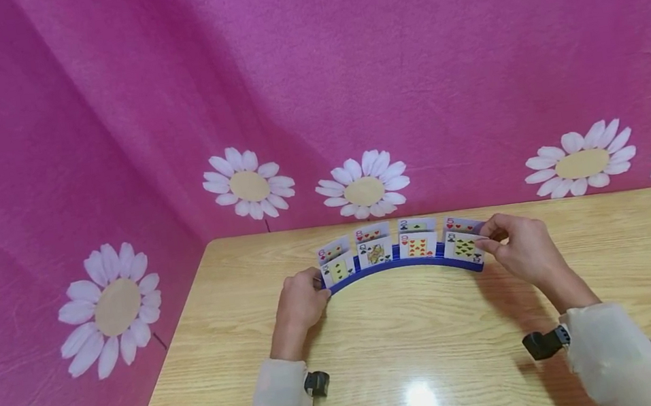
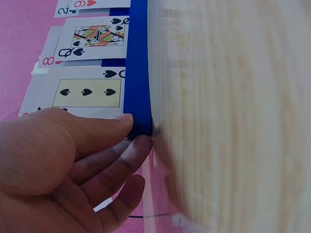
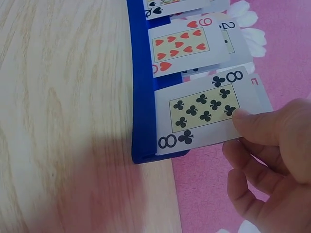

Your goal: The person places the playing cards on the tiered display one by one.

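Observation:
A curved blue card holder (image 1: 403, 263) stands on the table with playing cards upright in two rows. My left hand (image 1: 301, 300) grips its left end, the thumb (image 2: 104, 127) on the front face beside the three of spades (image 2: 86, 92). At the right end, my right hand (image 1: 521, 247) pinches the eight of clubs (image 3: 204, 111) by its upper right edge; the card's lower edge meets the holder. Between them in the front row are the queen of spades (image 1: 376, 252) and nine of hearts (image 1: 417, 246). Behind stand a six, an eight, a two and a five, partly covered.
The light wood table (image 1: 405, 336) extends around the holder, with a glare spot near the front. A pink cloth (image 1: 407, 69) with white daisies hangs behind and to the left. Dark wrist cameras (image 1: 317, 383) sit on both sleeves.

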`<act>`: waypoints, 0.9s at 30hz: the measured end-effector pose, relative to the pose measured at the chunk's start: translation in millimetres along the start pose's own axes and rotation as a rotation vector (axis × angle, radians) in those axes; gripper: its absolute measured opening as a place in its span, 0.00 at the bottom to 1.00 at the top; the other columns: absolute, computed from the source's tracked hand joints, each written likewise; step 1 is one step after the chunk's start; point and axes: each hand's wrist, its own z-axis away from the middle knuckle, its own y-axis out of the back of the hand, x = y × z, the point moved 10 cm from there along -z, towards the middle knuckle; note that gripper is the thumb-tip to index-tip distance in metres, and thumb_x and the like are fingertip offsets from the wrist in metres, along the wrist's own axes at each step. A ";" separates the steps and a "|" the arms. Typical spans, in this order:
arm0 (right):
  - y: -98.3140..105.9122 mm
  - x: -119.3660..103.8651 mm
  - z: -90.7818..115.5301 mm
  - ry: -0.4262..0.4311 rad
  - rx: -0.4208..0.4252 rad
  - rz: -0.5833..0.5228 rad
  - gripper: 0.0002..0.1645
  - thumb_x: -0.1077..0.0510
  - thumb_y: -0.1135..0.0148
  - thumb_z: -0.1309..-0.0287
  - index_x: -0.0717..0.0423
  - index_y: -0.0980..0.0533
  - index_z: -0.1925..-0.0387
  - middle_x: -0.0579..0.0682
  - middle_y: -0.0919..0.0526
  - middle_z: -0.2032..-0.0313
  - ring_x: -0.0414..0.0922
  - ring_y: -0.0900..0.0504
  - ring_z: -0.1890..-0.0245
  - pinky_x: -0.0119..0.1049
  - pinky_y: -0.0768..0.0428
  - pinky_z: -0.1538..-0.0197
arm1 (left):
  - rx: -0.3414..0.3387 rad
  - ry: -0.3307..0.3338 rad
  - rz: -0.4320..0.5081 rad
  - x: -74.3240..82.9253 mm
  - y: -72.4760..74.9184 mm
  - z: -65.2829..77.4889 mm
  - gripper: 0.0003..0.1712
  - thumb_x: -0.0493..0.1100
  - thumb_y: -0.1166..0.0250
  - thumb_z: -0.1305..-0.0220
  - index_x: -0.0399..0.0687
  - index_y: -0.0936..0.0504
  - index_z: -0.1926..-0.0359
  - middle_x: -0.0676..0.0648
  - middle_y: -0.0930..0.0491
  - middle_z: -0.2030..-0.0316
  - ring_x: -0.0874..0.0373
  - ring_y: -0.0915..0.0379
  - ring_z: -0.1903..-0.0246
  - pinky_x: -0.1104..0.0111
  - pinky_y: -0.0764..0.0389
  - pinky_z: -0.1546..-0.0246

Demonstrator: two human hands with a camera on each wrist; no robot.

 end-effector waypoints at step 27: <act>-5.0 6.8 4.3 -0.013 -0.005 -0.007 0.08 0.63 0.27 0.45 0.58 0.22 0.70 0.52 0.16 0.73 0.49 0.22 0.70 0.38 0.28 0.70 | -0.005 0.012 -0.017 1.2 0.4 1.7 0.22 0.36 0.31 0.36 0.36 0.20 0.42 0.40 0.17 0.55 0.51 0.23 0.57 0.57 0.22 0.50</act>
